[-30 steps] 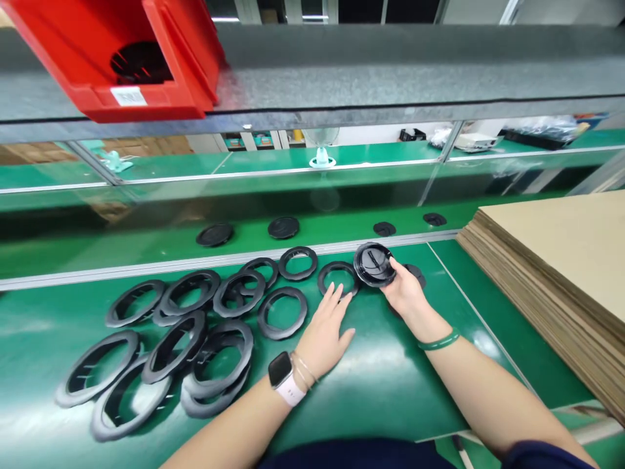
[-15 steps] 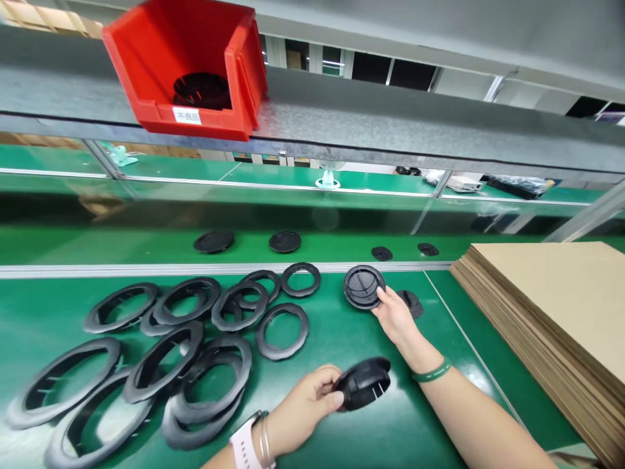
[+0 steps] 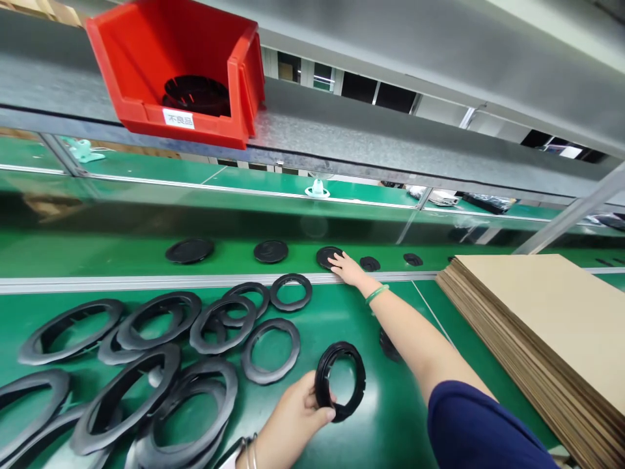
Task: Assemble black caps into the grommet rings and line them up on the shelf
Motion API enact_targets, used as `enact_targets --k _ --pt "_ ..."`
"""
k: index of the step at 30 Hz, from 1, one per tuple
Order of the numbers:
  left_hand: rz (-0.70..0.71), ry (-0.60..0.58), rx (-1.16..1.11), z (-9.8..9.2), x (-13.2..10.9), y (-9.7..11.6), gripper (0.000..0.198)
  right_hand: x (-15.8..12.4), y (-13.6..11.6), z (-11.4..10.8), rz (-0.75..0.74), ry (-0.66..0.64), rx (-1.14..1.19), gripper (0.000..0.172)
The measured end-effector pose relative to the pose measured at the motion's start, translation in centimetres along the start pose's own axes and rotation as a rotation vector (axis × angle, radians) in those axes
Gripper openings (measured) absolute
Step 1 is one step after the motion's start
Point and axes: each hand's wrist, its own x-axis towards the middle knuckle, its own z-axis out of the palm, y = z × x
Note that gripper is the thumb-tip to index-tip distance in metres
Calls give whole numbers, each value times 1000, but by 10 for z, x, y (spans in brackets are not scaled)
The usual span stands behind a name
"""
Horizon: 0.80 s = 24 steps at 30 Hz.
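My left hand (image 3: 297, 417) is closed on a black plastic ring (image 3: 360, 374) above the green table, fingers and thumb pinching its lower left side. The ring is tilted up, and green shows through its centre. Stretched forward, my right hand (image 3: 347, 268) has its fingers spread at the edge of a round black disc (image 3: 326, 256), which lies on the green strip behind the metal rail. The fingers touch or nearly touch the disc. Partly hidden behind my right forearm, a dark piece (image 3: 389, 346) rests on the table. Several loose black rings (image 3: 271, 376) lie to the left.
More black discs (image 3: 271, 251) and smaller pieces (image 3: 370, 264) are spaced along the green strip. A red bin (image 3: 234, 133) with black parts stands on the metal shelf (image 3: 342, 130) above. At right is a stack of brown cardboard sheets (image 3: 537, 280). The metal rail (image 3: 122, 284) crosses the table.
My right hand has reached forward with the disc, now on the strip, and its fingers have spread. My left hand has turned its piece, so the opening shows. The view has shifted slightly.
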Motion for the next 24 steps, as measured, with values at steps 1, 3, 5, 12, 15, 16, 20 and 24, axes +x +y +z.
enact_targets --k 1,3,5,12,15,16,20,24 --pt "0 16 17 -1 1 0 29 1 8 -4 8 3 -7 40" --pt "-11 44 43 -3 2 -2 29 -1 30 -15 63 47 -6 41" --pt "-24 72 61 -4 3 -5 29 -7 56 -29 154 101 -16 41" --pt "-29 156 98 -3 5 -9 29 -20 107 -47 321 177 50 18" --pt "-30 170 102 -4 7 -8 31 -15 100 -49 280 232 98 8" --pt "-31 171 101 -5 8 -9 32 -14 96 -51 260 259 114 7" --pt "-23 175 98 -7 9 -7 36 -27 62 -59 187 379 186 9" --pt "0 223 129 -8 5 -1 38 -85 1 -53 106 360 314 3"
